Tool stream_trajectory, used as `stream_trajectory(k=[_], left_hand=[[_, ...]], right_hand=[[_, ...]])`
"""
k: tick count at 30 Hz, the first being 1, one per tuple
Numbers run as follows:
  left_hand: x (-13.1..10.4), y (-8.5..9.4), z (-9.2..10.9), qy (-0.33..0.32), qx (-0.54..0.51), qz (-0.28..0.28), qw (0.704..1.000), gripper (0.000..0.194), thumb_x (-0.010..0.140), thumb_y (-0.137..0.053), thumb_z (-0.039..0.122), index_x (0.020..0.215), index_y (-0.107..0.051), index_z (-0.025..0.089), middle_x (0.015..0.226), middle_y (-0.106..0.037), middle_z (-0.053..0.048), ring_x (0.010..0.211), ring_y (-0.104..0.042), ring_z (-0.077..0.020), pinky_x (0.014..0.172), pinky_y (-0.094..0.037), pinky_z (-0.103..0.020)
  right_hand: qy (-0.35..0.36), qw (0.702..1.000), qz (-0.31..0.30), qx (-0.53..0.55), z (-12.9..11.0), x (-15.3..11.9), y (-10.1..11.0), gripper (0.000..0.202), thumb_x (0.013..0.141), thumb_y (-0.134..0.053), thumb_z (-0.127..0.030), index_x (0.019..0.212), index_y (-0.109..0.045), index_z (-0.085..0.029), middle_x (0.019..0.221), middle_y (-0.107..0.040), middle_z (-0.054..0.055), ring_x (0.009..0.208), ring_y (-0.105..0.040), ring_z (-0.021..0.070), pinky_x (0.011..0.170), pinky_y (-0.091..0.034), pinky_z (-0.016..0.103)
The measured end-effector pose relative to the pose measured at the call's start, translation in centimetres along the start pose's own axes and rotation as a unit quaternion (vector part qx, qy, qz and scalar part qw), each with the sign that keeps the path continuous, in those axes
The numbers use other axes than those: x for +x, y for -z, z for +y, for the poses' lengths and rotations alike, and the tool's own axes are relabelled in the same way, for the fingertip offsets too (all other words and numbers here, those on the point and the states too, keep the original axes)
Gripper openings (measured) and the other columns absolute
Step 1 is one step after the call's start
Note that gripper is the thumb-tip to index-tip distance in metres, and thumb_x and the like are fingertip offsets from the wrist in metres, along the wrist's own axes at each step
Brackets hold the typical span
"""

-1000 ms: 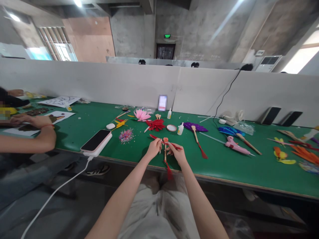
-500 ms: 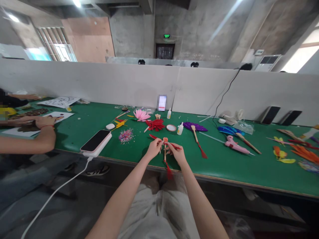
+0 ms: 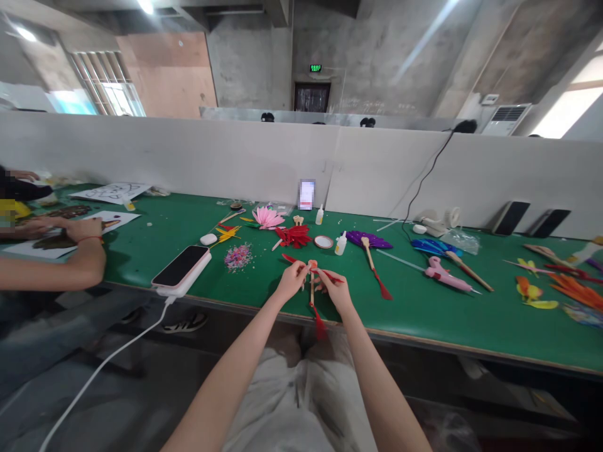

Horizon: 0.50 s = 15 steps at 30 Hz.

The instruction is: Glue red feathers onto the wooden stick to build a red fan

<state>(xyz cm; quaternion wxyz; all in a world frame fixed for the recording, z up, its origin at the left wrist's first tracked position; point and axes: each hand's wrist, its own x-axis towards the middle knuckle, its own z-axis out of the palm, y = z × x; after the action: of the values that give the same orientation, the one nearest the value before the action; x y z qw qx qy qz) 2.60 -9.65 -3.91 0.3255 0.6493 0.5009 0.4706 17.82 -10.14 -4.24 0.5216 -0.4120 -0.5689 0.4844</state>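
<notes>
Close in front of me at the table edge, my left hand and my right hand are pinched over the orange-pink top of a small wooden handle. A red tassel hangs from the handle's lower end, past the table edge. One red feather sticks out to the left from my left fingers; another red feather lies along my right fingers. The exact contact at the fingertips is too small to make out. Just beyond are a bunch of red feathers and a white glue bottle.
On the green table lie a purple feather fan, pink glue gun, blue fan, pink feathers, bead pile and a phone on a white power bank. A co-worker's arm is at left.
My hands stay almost still over the handle, with the feathers in nearly the same place. At left, the co-worker's hands have shifted slightly over their paper.
</notes>
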Motion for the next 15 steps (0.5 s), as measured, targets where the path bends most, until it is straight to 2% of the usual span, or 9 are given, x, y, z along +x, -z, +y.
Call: stream_trajectory(k=[4,12,15], left_hand=[[0.07,-0.09,-0.27,0.001,0.004,0.000,1.000,0.027,0.080,-0.046,0.045,0.075,-0.048,0.018,0.056,-0.049,0.004,0.047,-0.049,-0.0097,0.048,-0.037,-0.021],[0.16,0.02,-0.02,0.009,-0.001,-0.008,1.000,0.021,0.084,-0.038,0.035,0.077,-0.048,0.018,0.052,-0.049,0.005,0.044,-0.048,-0.0097,0.050,-0.040,-0.022],[0.13,0.00,0.02,0.008,-0.003,-0.007,1.000,0.024,0.085,-0.035,0.037,0.076,-0.047,0.018,0.053,-0.049,0.005,0.043,-0.048,-0.0097,0.050,-0.040,-0.022]], right_hand=[[0.000,1.000,0.004,0.001,0.10,0.08,-0.02,0.037,0.072,-0.060,-0.048,0.089,-0.069,-0.016,0.068,-0.070,0.006,0.047,-0.058,0.0143,0.040,-0.041,0.023],[0.001,1.000,0.004,0.000,-0.03,-0.02,0.02,0.038,0.072,-0.059,-0.048,0.089,-0.070,-0.016,0.068,-0.070,0.005,0.048,-0.060,0.0152,0.040,-0.042,0.023],[0.000,1.000,0.006,0.001,0.01,-0.02,0.02,0.037,0.073,-0.059,-0.048,0.090,-0.070,-0.016,0.068,-0.070,0.005,0.047,-0.059,0.0151,0.040,-0.042,0.023]])
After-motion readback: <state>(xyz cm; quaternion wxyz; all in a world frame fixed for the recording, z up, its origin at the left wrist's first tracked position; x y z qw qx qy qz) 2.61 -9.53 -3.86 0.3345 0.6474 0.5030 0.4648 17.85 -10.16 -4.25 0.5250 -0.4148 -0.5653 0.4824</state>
